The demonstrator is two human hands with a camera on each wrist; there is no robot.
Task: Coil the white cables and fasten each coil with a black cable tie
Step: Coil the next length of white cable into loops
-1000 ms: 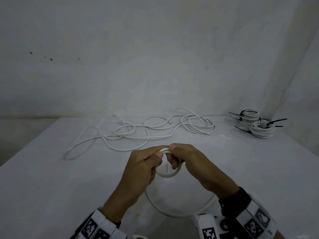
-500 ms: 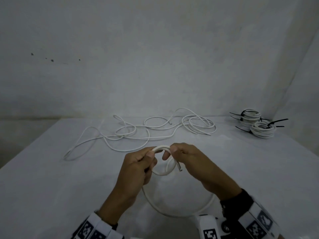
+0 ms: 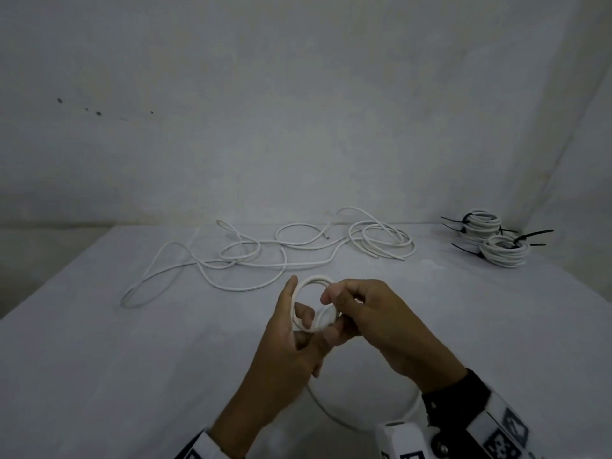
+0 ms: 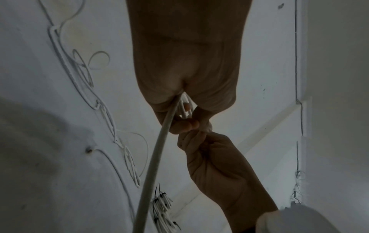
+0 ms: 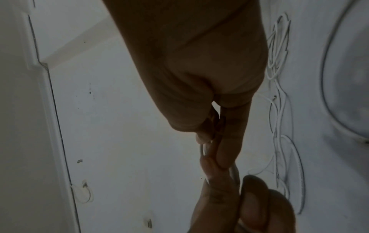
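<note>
White table (image 3: 99, 376) under dim light, pale wall (image 3: 298, 111) behind with a few dark specks; that is our setting.

Item, hands: two. Our left hand (image 3: 291, 346) holds a small white coil (image 3: 309, 304) upright above the table's near middle, thumb raised along its left side, fingers curled beneath. Our right hand (image 3: 374, 323) pinches the coil's right side between thumb and forefinger. Both are closed on it.

Item, cable in hand: one, round, smooth, white; its slack tail (image 3: 334, 415) drops below our wrists and curves across the table.

Item, loose white cables (image 3: 298, 250): a tangle of loops lying across the far middle; we cannot count the separate lengths.

Item, finished coils (image 3: 493, 240): at least two, stacked at the far right, well apart from our hands, each bound with black cable ties (image 3: 533, 235) whose tails stick out.
</note>
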